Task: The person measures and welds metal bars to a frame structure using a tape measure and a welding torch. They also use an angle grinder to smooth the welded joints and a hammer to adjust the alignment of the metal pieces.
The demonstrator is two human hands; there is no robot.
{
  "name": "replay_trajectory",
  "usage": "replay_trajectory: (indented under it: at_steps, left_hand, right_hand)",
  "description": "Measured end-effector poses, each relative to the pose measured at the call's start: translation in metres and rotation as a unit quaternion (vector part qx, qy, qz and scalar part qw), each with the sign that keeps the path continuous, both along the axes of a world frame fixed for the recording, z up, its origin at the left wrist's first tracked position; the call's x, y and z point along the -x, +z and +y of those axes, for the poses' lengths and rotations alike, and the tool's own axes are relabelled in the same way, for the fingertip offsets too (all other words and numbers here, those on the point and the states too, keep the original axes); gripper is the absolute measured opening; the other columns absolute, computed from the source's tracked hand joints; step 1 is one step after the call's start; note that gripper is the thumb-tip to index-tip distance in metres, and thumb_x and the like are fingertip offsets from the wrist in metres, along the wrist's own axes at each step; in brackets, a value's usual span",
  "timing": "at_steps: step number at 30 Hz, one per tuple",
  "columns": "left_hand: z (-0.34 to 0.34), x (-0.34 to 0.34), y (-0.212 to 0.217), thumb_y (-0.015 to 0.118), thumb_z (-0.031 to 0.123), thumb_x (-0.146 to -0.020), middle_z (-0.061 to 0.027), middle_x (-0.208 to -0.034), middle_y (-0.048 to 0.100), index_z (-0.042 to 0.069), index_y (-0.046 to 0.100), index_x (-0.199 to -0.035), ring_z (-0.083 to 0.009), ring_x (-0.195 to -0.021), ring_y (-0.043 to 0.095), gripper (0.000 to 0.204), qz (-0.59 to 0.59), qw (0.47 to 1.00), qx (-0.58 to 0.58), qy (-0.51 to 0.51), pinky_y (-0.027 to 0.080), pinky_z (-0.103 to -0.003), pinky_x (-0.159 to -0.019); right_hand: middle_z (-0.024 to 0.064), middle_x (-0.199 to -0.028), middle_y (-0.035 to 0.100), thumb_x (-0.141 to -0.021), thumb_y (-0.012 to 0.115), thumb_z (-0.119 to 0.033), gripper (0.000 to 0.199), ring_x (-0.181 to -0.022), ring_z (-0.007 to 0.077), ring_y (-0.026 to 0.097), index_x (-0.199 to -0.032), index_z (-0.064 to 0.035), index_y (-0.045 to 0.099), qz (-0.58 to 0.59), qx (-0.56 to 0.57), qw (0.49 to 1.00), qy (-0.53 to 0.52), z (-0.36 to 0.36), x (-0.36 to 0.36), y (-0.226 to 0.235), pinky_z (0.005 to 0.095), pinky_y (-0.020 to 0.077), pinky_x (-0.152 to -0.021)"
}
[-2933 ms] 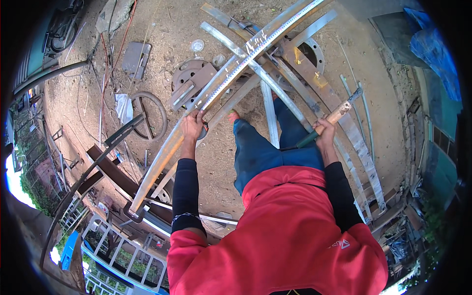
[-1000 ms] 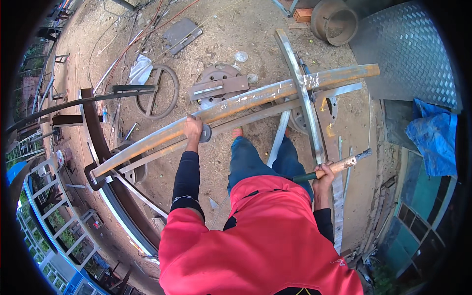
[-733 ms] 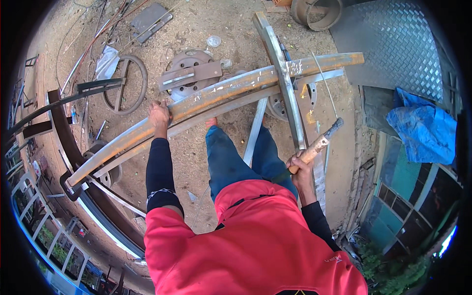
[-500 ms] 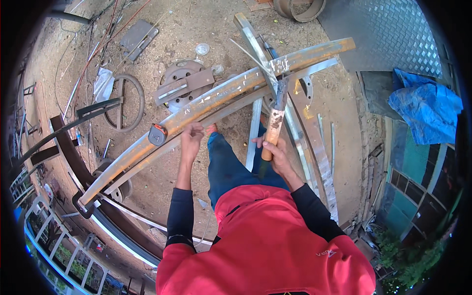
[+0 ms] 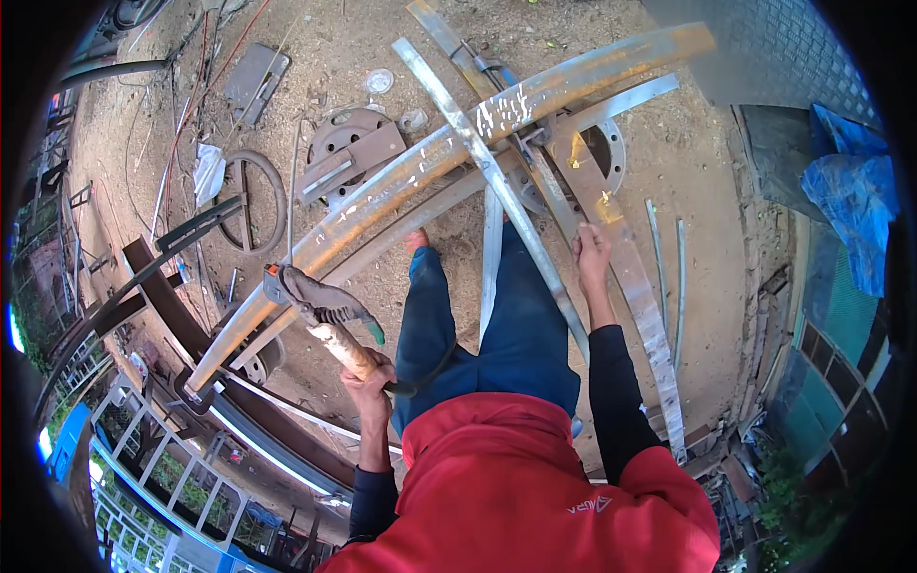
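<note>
Head cam: left hand is wrapped round a tan-handled tool, dark end overlapping the rusty curved beam from this angle. Right hand has its fingers bunched near the yellow-marked strip; can't tell if it's pinching anything.

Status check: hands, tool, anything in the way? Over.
Left hand gripping wooden-handled tool. Right hand curled, no held object visible. Silvery bar crosses over rusty beam; tool partly hides tape measure from this view.
</note>
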State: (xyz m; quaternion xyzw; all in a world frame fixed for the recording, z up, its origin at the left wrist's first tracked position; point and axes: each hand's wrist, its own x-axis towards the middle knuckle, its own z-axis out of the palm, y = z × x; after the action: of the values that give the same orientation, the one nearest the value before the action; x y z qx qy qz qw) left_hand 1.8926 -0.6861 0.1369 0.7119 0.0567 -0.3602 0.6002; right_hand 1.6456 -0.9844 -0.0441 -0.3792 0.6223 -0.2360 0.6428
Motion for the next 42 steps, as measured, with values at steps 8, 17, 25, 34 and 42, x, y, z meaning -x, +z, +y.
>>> replay_trajectory:
  at_steps: [8,17,25,34,42]
  left_hand:
    - [0.014,0.054,-0.001,0.059,-0.005,-0.045,-0.0027,-0.072,0.055,0.001,0.058,-0.077,-0.0109,-0.058,0.049,0.032,-0.012,0.992,-0.128,-0.007,0.039,-0.023,-0.053]
    - [0.027,0.075,-0.035,0.082,0.004,-0.071,0.0000,-0.074,0.058,0.005,0.057,-0.091,-0.0081,-0.063,0.054,0.032,-0.028,0.999,-0.040,0.007,0.046,-0.025,-0.057]
    - [0.040,0.088,-0.086,0.071,-0.005,-0.077,-0.0006,-0.084,0.064,0.003,0.060,-0.094,-0.0065,-0.075,0.059,0.022,0.112,0.994,0.007,-0.017,0.050,-0.024,-0.067]
    - [-0.004,0.096,-0.113,0.071,0.001,-0.077,0.0027,-0.070,0.057,-0.002,0.061,-0.094,-0.0034,-0.061,0.049,0.020,0.058,0.998,-0.027,-0.012,0.044,-0.023,-0.053]
    - [-0.019,0.131,-0.124,0.064,-0.003,-0.074,0.0007,-0.063,0.054,0.002,0.054,-0.079,-0.0072,-0.048,0.051,0.013,0.086,0.996,-0.019,0.029,0.041,-0.024,-0.043]
  right_hand:
    - [-0.0062,-0.055,0.038,-0.096,0.057,-0.020,0.033,-0.046,0.0059,0.034,-0.066,-0.0137,0.046,0.013,-0.056,0.998,0.039,0.023,0.006,-0.095,0.0254,0.0233,-0.044]
    - [-0.0026,-0.059,0.047,-0.098,0.057,-0.024,0.032,-0.052,0.0066,0.042,-0.070,-0.0090,0.052,0.051,0.072,0.992,0.090,0.013,-0.004,-0.077,0.0250,0.0318,-0.049]
    - [0.0158,-0.075,0.065,-0.096,0.056,-0.036,0.038,-0.071,0.0288,0.063,-0.105,0.0001,0.063,0.286,0.270,0.872,0.292,0.046,-0.034,-0.002,0.0391,0.0493,-0.068]
    - [0.0259,-0.079,0.068,-0.078,0.072,-0.038,0.047,-0.078,0.0420,0.068,-0.100,0.0024,0.065,0.409,0.212,0.819,0.342,0.052,-0.055,0.006,0.0478,0.0524,-0.072]
    - [0.0272,-0.085,0.069,-0.076,0.070,-0.034,0.045,-0.084,0.0434,0.068,-0.105,0.0003,0.066,0.421,0.230,0.807,0.345,0.052,-0.050,0.001,0.0495,0.0530,-0.079]
